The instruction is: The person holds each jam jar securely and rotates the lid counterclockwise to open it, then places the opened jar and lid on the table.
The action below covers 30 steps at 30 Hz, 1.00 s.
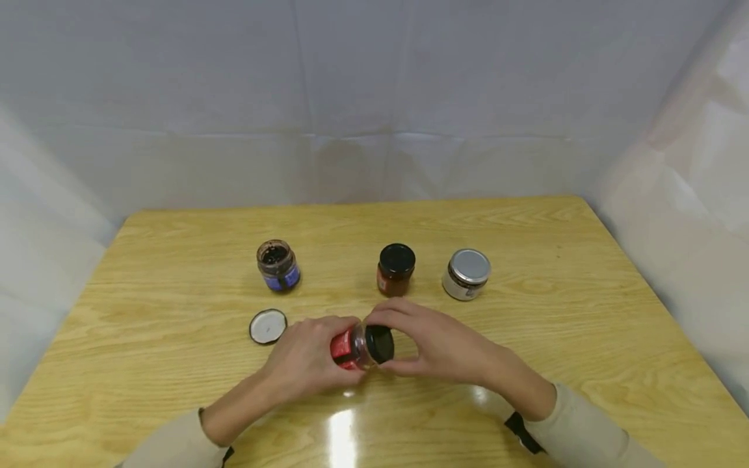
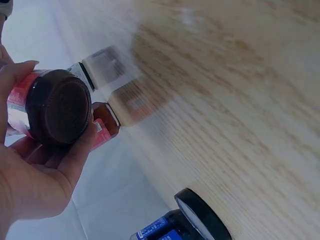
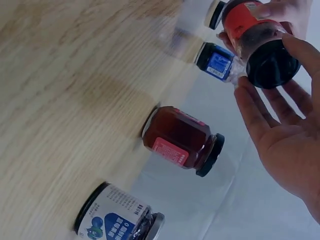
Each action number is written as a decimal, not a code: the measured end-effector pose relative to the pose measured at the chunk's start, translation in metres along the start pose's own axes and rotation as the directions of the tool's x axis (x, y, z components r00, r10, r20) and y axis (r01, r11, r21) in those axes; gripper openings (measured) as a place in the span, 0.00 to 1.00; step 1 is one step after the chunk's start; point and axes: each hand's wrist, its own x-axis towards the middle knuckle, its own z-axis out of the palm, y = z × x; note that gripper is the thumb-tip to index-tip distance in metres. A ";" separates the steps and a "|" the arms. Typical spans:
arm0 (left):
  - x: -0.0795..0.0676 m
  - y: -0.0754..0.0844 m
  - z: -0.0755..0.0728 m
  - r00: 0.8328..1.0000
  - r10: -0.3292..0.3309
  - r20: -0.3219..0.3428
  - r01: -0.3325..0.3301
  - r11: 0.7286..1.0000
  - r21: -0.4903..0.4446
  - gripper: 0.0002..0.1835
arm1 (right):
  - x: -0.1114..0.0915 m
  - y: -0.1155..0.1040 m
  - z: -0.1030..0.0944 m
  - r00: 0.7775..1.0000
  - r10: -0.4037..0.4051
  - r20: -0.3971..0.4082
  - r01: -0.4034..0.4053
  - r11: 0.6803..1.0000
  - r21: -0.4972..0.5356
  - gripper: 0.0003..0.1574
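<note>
A glass jar with a red label (image 1: pixel 342 348) is held tilted on its side, its black lid (image 1: pixel 380 344) facing right. My left hand (image 1: pixel 304 356) grips the jar's body, fingers and thumb wrapped round it. In the left wrist view the jar's dark base (image 2: pixel 65 107) faces the camera. My right hand (image 1: pixel 445 341) holds the black lid between thumb and fingers; in the right wrist view the fingers curve round the lid (image 3: pixel 273 65). The lid sits at the jar's mouth. Dark contents show through the glass (image 3: pixel 257 37).
An uncapped blue-labelled jar (image 1: pixel 279 266) with dark contents stands at the left, a loose lid (image 1: pixel 268 326) lying in front of it, white inside up. Behind my hands stand a black-lidded reddish-brown jar (image 1: pixel 396 270) and a silver-lidded jar (image 1: pixel 466 274) on the wooden table (image 1: pixel 585 364).
</note>
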 end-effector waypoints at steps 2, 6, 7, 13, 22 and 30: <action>-0.001 0.000 0.001 1.000 -0.001 0.000 0.001 1.000 0.007 0.20 | -0.001 0.000 0.000 1.000 0.014 0.022 -0.014 1.000 0.011 0.37; -0.002 0.001 0.002 1.000 -0.029 -0.006 0.029 0.999 0.016 0.22 | -0.001 -0.004 0.001 0.972 0.228 0.055 -0.234 0.963 0.135 0.46; -0.002 0.001 0.002 0.999 -0.033 -0.008 0.033 0.999 0.019 0.22 | 0.000 -0.005 0.002 0.959 0.277 0.055 -0.282 0.945 0.164 0.47; -0.002 0.001 0.002 0.999 -0.033 -0.021 0.033 0.999 0.020 0.22 | 0.002 -0.007 0.006 0.966 0.259 -0.001 -0.254 0.950 0.181 0.35; -0.003 0.001 0.003 0.999 -0.032 -0.018 0.032 0.999 0.011 0.21 | -0.002 -0.002 0.007 0.980 0.199 -0.024 -0.192 0.966 0.172 0.38; -0.002 0.001 0.002 0.999 -0.023 -0.038 0.024 1.000 0.018 0.21 | 0.001 -0.005 0.007 0.947 0.322 -0.004 -0.308 0.908 0.285 0.32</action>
